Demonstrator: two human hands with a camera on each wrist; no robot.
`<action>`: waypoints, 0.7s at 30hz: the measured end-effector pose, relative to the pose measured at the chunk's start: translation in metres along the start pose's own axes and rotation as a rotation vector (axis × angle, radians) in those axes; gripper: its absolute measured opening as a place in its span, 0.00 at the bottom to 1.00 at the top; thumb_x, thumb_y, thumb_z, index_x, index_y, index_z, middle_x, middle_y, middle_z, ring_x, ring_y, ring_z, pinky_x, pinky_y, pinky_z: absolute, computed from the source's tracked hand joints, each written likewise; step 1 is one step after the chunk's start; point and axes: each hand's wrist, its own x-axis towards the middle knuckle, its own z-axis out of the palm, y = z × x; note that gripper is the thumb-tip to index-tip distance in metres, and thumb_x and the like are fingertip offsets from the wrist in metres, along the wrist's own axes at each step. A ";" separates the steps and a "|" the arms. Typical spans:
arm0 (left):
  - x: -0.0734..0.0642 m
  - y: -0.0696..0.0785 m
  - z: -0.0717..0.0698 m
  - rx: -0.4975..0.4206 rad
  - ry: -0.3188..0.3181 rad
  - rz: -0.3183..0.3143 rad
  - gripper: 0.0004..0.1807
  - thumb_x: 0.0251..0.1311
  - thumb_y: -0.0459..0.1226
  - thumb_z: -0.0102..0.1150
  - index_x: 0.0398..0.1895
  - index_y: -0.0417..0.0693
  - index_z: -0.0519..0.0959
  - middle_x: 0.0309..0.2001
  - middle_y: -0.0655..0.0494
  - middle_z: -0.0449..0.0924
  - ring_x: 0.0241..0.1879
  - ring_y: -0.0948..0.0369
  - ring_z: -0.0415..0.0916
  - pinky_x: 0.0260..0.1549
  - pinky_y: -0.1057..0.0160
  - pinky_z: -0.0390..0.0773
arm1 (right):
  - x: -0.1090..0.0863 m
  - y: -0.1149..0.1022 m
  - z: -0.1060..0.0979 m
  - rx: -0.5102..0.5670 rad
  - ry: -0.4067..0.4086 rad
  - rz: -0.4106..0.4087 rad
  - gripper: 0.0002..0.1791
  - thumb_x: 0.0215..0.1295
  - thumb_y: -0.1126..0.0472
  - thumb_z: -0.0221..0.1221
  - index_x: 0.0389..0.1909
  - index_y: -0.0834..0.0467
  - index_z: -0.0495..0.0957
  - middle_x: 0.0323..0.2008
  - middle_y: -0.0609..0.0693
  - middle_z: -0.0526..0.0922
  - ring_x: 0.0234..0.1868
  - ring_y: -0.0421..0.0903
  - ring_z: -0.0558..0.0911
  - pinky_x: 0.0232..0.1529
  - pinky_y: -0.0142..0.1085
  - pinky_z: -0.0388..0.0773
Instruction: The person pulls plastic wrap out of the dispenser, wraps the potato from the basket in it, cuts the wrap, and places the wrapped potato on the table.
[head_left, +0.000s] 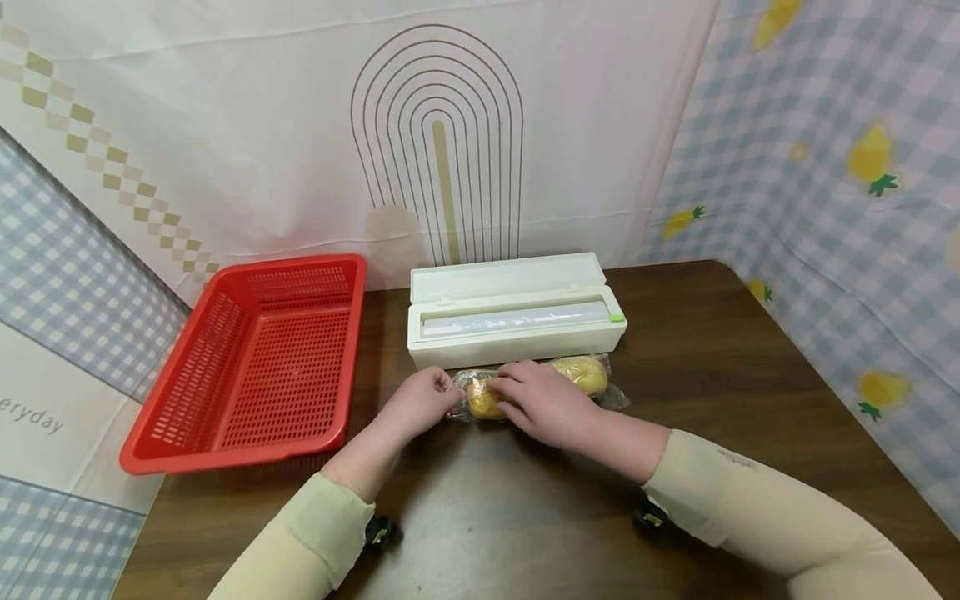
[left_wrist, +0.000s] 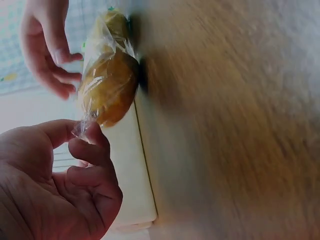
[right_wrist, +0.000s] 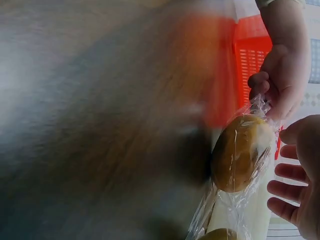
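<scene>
Two yellow oval pieces of produce, whose kind I cannot tell, lie side by side in one clear plastic film: a golden one (head_left: 482, 402) on the left and a paler one (head_left: 588, 375) on the right. My left hand (head_left: 420, 402) pinches the gathered film end (left_wrist: 84, 129) beside the golden piece between thumb and forefinger. Over the film between the two pieces is my right hand (head_left: 543, 404), its fingers loosely spread. In the right wrist view its fingers (right_wrist: 290, 191) stand beside the golden piece and grip nothing.
A white film box (head_left: 517, 340), lid raised, stands right behind the wrapped pieces with a roll of film (head_left: 517, 320) inside. To the left is a red slotted basket (head_left: 288, 383). The dark wooden table (head_left: 510, 517) ends against hanging cloths at the back and right.
</scene>
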 end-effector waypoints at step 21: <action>-0.002 0.007 0.012 -0.171 -0.023 0.022 0.06 0.65 0.36 0.53 0.38 0.43 0.78 0.31 0.52 0.81 0.27 0.60 0.76 0.27 0.63 0.75 | 0.029 -0.002 0.018 0.053 -0.032 0.097 0.12 0.68 0.56 0.62 0.49 0.53 0.84 0.45 0.47 0.81 0.49 0.47 0.78 0.45 0.41 0.79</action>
